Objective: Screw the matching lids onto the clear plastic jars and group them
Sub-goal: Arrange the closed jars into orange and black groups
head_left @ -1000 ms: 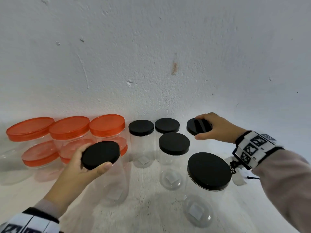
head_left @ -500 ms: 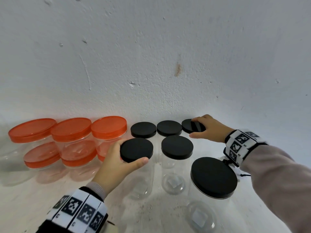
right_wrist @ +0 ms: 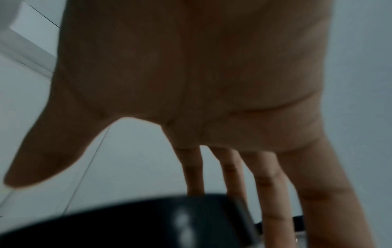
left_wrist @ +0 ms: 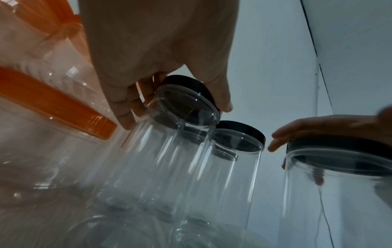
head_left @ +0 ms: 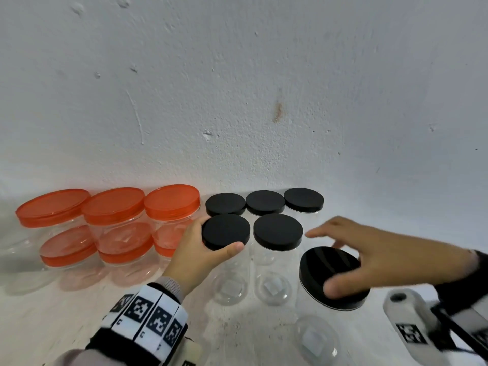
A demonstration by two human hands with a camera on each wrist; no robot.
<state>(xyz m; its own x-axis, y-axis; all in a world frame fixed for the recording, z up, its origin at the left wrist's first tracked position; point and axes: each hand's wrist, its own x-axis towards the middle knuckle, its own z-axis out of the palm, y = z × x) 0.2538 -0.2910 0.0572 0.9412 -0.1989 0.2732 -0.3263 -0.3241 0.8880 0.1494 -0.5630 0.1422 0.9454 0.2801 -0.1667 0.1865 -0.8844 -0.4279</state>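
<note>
My left hand (head_left: pixel 208 241) grips the black lid (head_left: pixel 226 231) of a tall clear jar (left_wrist: pixel 161 151), thumb on the near rim, fingers on the far side. This jar stands in the front row beside another black-lidded jar (head_left: pixel 277 231). Three black-lidded jars (head_left: pixel 265 202) line the wall behind. My right hand (head_left: pixel 351 260) hovers open, fingers spread, over the big black lid (head_left: pixel 320 265) of a wide clear jar at the front right; in the right wrist view the fingers (right_wrist: pixel 269 184) hang straight above that lid (right_wrist: pixel 127 221).
Several orange-lidded jars (head_left: pixel 113 204) stand stacked at the left against the white wall (head_left: pixel 237 88). A white device (head_left: pixel 412 326) lies at the right on the pale surface (head_left: pixel 52 313).
My left hand carried the black-lidded jar right and back into the front row. My right hand let go of the far right jar at the wall and came back over the large lid.
</note>
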